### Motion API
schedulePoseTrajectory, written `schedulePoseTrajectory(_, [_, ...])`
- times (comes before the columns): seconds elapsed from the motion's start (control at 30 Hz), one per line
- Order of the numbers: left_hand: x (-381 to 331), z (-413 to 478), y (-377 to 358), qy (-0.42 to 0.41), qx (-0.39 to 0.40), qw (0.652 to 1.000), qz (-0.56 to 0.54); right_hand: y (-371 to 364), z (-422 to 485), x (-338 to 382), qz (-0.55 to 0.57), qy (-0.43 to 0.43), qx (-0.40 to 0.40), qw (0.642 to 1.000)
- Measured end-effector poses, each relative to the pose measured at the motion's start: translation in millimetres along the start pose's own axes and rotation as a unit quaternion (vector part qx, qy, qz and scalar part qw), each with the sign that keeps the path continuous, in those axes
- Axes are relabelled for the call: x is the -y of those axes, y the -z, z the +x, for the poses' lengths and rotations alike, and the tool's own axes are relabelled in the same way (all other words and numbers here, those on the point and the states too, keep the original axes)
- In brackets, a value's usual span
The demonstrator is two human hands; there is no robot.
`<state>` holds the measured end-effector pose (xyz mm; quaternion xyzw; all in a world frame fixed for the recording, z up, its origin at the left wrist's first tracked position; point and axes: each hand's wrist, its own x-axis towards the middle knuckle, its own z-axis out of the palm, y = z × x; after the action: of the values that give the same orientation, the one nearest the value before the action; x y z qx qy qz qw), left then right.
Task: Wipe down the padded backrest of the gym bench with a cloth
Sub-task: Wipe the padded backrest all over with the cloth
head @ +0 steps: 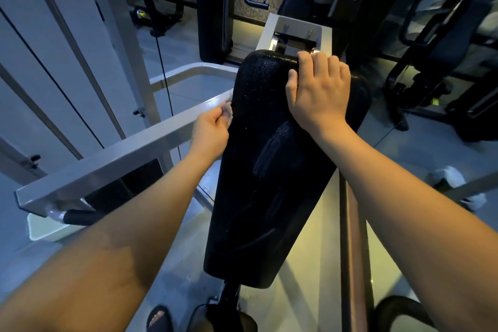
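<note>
The black padded backrest runs up the middle of the view, tilted a bit to the right, with its wide top end far from the person and its narrow end near the feet. The cloth is small and pale — only a bit of it shows. It sits at the left edge of the backrest, near the top. The left hand is curled and pinches the cloth with its fingertips, right against that left edge. The right hand lies flat on the top right part of the backrest, fingers close together and bent over the top rim. The 2 hands are apart, with bare black padding between them. A grey metal frame bar crosses just left of the backrest, under the left hand. Below is a pale floor.
</note>
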<state>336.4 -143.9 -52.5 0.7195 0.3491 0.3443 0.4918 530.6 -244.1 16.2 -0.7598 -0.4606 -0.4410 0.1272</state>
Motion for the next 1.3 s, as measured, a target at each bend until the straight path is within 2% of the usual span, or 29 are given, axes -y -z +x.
schedulePoseTrajectory(0.1, [36,-17,0,0.083,0.032,0.995,0.047,-1,-7,-2,0.001,0.007,0.015,1.000])
schedulePoseTrajectory(0.17, [35,-7,3,0.103,0.033,0.993,0.046,-3,-5,0,-0.012,0.002,0.012,1.000])
schedulePoseTrajectory(0.3, [-5,27,7,0.021,-0.008,0.999,-0.031,-7,-7,-1,-0.018,0.006,0.011,1.000])
schedulePoseTrajectory(0.4, [-11,20,1,-0.011,-0.015,1.000,-0.020,-7,-7,0,-0.019,-0.003,0.003,1.000])
schedulePoseTrajectory(0.47, [14,0,-5,0.009,-0.012,1.000,0.005,-8,-7,2,-0.022,-0.005,-0.004,1.000])
schedulePoseTrajectory(0.57, [60,-28,-10,0.088,0.018,0.994,0.056,-8,-8,1,-0.025,-0.011,0.000,1.000])
schedulePoseTrajectory(0.63, [67,-24,-9,0.109,0.020,0.991,0.074,-7,-8,1,-0.027,-0.013,0.001,1.000])
schedulePoseTrajectory(0.7, [54,-13,-7,0.110,0.006,0.994,0.025,-7,-8,2,-0.025,-0.013,0.000,1.000])
schedulePoseTrajectory(0.8, [25,-12,-3,0.069,-0.035,0.997,-0.021,-7,-7,3,-0.023,-0.014,-0.006,1.000])
schedulePoseTrajectory(0.87, [29,-29,-8,0.054,-0.026,0.998,-0.007,-7,-8,3,-0.026,-0.014,-0.009,1.000])
schedulePoseTrajectory(1.0, [61,-41,-6,0.097,0.008,0.994,0.044,-7,-8,2,-0.015,-0.014,-0.002,1.000])
schedulePoseTrajectory(1.07, [45,-32,-2,0.059,-0.032,0.997,0.041,-7,-8,1,-0.007,-0.014,-0.002,1.000])
schedulePoseTrajectory(1.17, [-12,-13,1,-0.072,-0.146,0.986,0.032,-7,-9,1,0.000,-0.014,-0.009,1.000])
schedulePoseTrajectory(1.23, [-41,0,-8,-0.176,-0.166,0.967,0.073,-7,-9,1,0.005,-0.010,-0.015,1.000])
schedulePoseTrajectory(1.3, [-53,8,-20,-0.246,-0.148,0.947,0.145,-6,-9,0,0.006,-0.009,-0.018,1.000])
